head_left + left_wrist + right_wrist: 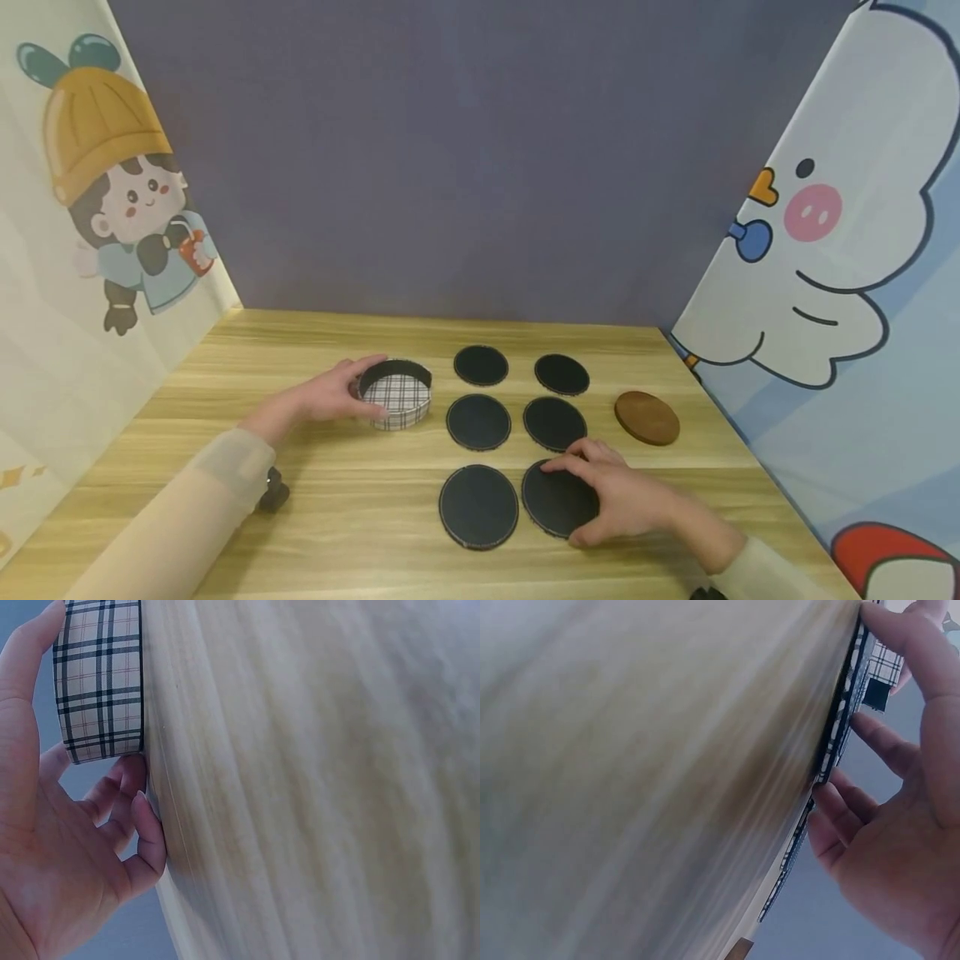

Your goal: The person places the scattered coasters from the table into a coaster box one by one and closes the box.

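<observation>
Left hand (330, 396) grips plaid holder (397, 404) by its sides, likely steadying it on counter (352, 517) | right hand (626, 496) pinches near-right black coaster (553, 504) across its rim, presumably for purchase | five other coasters (478, 507) lie flat nearby

Soft even light in head view, faint shadows on the wooden table (352, 517), wrist views bluish, tabletop blurred
</observation>
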A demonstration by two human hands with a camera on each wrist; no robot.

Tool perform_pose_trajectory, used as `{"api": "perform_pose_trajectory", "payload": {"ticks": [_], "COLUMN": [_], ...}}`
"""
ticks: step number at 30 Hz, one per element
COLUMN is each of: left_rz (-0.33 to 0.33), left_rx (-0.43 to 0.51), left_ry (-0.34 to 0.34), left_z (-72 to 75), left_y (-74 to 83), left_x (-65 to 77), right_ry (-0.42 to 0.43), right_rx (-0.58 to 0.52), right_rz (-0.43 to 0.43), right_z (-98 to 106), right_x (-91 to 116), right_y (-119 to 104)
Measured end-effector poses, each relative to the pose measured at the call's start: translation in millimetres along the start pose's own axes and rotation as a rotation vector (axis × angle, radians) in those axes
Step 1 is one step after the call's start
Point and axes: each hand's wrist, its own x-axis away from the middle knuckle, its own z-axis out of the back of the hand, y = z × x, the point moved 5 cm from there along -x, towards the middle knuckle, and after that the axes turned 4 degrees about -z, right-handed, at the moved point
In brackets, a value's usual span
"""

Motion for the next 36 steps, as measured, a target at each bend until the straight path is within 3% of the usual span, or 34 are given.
{"api": "perform_pose_trajectory", "payload": {"ticks": [8, 19, 27, 36], "left_rz": [0.006, 0.026, 0.03, 0.026], "left_rx": [0.007, 0.037, 0.033, 0.033], "left_ry": [0.0, -0.01, -0.013, -0.01], "left_z": [-0.8, -1.6, -1.6, -2.8], "left_y": [0.2, -2.9, -4.0, -7.0], "left_x": [-0.4, -0.8, -1.8, -2.4], "right_ry": [0.036, 0.207, 0.296, 0.279], "right_rx": [-0.013, -0.078, -0.093, -0.135], "right_rz": [-0.006, -0.006, 0.015, -0.004], "right_z": [-1.2, 15.1, 32.7, 42.2], "right_x": [0.3, -14.1, -40.3, -74.3], "right_y": [1.1, 7.4, -2.2, -16.4]}}
